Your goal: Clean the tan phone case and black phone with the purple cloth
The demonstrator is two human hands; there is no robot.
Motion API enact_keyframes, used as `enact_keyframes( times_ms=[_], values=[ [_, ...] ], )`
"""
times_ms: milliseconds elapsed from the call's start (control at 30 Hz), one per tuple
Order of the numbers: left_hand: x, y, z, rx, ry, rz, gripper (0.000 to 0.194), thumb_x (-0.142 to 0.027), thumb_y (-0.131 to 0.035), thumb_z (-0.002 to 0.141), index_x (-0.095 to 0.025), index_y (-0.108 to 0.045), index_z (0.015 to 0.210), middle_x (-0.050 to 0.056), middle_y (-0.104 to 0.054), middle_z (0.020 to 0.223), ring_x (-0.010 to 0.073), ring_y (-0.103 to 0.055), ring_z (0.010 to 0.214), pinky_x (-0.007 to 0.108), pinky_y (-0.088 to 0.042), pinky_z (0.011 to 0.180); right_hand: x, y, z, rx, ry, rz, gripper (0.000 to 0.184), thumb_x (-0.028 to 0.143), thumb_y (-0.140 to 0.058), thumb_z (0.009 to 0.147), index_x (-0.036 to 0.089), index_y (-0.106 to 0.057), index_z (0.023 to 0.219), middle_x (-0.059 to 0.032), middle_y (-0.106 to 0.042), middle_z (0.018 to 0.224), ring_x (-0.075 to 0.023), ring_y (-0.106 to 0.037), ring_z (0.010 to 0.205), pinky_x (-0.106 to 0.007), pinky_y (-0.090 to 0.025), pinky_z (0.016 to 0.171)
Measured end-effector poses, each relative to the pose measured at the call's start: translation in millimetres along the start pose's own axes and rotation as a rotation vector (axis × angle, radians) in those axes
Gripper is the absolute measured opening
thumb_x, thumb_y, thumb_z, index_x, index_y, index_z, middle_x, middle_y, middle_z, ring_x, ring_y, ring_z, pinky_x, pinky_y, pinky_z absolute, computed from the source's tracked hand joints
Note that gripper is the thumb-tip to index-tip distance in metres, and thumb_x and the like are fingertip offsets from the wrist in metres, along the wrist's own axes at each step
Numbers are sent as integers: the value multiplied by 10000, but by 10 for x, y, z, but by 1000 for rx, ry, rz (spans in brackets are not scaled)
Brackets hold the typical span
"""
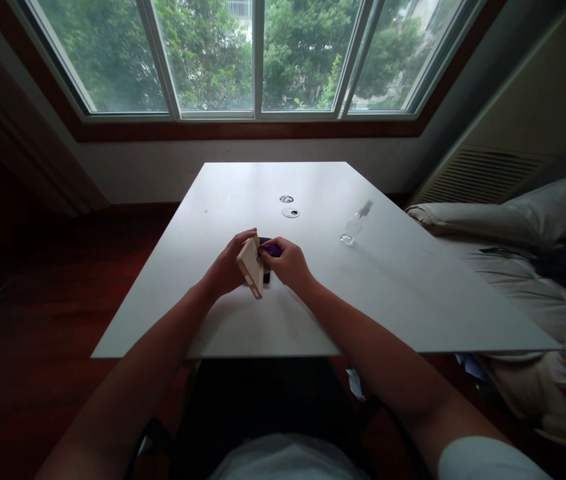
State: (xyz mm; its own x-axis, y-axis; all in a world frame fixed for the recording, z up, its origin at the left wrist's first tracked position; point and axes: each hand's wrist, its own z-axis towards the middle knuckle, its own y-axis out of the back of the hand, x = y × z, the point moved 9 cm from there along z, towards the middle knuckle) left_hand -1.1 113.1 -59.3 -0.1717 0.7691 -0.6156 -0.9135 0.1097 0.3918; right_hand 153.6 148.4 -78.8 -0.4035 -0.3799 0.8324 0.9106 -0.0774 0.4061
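Over the middle of a white table (387, 280), my left hand (227, 267) is closed around a flat cream-coloured case (251, 268), held on edge and tilted. My right hand (289, 262) is closed on a small purple object (271, 250) pressed against the top of the case. A small dark thing (265, 275) lies on the table just behind the case, mostly hidden by my hands.
A clear glass bottle (355, 225) lies on its side right of my hands. Two round cable holes (290, 213) sit further back. A bed with pale bedding (523, 267) stands to the right, a wide window (257, 60) ahead, dark wood floor (37, 320) to the left.
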Motion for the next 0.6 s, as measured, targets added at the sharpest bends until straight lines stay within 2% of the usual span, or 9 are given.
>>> enact_keyframes(
  times_ms=[167,400,600],
  values=[
    [28,-70,-8,38,52,-44,872,-275,-891,746,-267,-450,1497,188,-497,1514,327,-618,1283,479,-560,1028,-16,22,8,-27,7,-9,229,381,-682,813,196,-732,938,-23,-749,866,-196,-678,795,-318,-519,752],
    [-93,-162,4,112,-38,89,882,-257,-883,753,-287,-448,1519,164,-538,1476,353,-538,1377,546,-495,1124,24,90,3,-93,-5,8,252,419,-677,815,188,-716,909,-25,-732,822,-192,-658,767,-311,-504,717],
    [-98,-213,-36,182,-49,183,873,-218,-844,800,-285,-403,1551,185,-482,1528,362,-524,1398,533,-511,1120,-33,42,22,-31,-62,-46,225,389,-697,749,183,-692,841,-8,-699,750,-184,-611,704,-304,-468,660]
  ],
)
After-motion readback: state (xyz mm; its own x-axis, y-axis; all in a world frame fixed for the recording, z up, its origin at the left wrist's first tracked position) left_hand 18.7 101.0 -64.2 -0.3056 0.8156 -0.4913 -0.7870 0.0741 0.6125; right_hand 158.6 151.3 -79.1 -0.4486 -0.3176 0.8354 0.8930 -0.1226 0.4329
